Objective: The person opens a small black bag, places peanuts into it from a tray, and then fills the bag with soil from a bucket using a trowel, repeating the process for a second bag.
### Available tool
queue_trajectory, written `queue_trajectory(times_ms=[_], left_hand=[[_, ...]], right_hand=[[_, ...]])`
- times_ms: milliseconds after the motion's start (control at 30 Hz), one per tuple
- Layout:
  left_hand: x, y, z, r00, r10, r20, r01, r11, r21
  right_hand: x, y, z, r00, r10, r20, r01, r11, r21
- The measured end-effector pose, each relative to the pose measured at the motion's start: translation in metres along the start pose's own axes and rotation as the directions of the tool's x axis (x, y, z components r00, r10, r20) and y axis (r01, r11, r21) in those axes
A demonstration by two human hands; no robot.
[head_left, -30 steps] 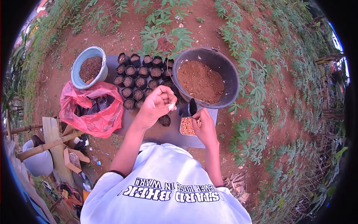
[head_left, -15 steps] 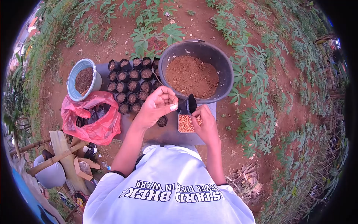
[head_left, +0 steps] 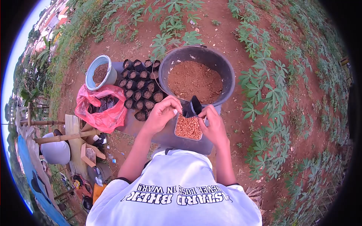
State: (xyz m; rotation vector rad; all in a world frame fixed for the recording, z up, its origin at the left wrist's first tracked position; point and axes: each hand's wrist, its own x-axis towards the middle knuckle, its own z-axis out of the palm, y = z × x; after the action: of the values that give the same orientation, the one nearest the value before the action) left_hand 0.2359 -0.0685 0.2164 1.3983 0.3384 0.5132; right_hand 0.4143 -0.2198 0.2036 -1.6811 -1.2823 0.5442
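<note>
A small black plastic seedling bag (head_left: 192,108) is held up between my hands, its mouth pointing upward. My right hand (head_left: 213,122) pinches its right side. My left hand (head_left: 164,115) has curled fingers, the thumb and fingertips closed at the bag's left edge. Just below the bag sits a clear square container (head_left: 177,134) full of orange-tan seeds (head_left: 188,127), partly covered by the bag and my right fingers. Behind the bag stands a big black bucket (head_left: 229,81) with loose brown soil (head_left: 194,83) in it.
Rows of soil-filled black bags (head_left: 141,84) stand on the grey table (head_left: 160,139). Left of them are a light blue pail (head_left: 111,77) of dark soil and a red plastic bag (head_left: 102,118). Bamboo poles (head_left: 68,136) and a cardboard box (head_left: 90,154) lie lower left; leafy plants (head_left: 264,83) grow right.
My left hand has come over to the bag's left edge, and the bag's mouth sits wider between both hands. The head view has shifted, moving the surroundings within the picture.
</note>
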Motion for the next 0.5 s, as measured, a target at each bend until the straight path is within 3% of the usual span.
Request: queue_trajectory(times_ms=[133, 200, 367, 433, 500], left_hand=[[0.000, 0.003, 0.025, 0.977, -0.126, -0.174, 0.144, 0.984, 0.100], [0.000, -0.006, 0.036, 0.913, -0.213, -0.348, 0.285, 0.943, 0.171], [0.001, -0.014, 0.053, 0.874, -0.214, -0.436, 0.350, 0.900, 0.261], [0.003, 0.002, 0.060, 0.830, -0.249, -0.500, 0.478, 0.779, 0.406], [0.000, -0.002, 0.058, 0.818, -0.231, -0.526, 0.495, 0.749, 0.441]], right_hand=[[0.002, 0.007, -0.014, 0.996, -0.089, 0.021, 0.089, 0.996, 0.009], [0.005, 0.011, -0.018, 0.989, -0.144, 0.040, 0.145, 0.989, -0.011], [0.014, 0.009, -0.018, 0.947, -0.301, 0.115, 0.308, 0.950, -0.049], [0.018, 0.005, -0.016, 0.905, -0.394, 0.161, 0.405, 0.913, -0.044], [0.020, 0.004, -0.012, 0.888, -0.421, 0.185, 0.435, 0.899, -0.045]])
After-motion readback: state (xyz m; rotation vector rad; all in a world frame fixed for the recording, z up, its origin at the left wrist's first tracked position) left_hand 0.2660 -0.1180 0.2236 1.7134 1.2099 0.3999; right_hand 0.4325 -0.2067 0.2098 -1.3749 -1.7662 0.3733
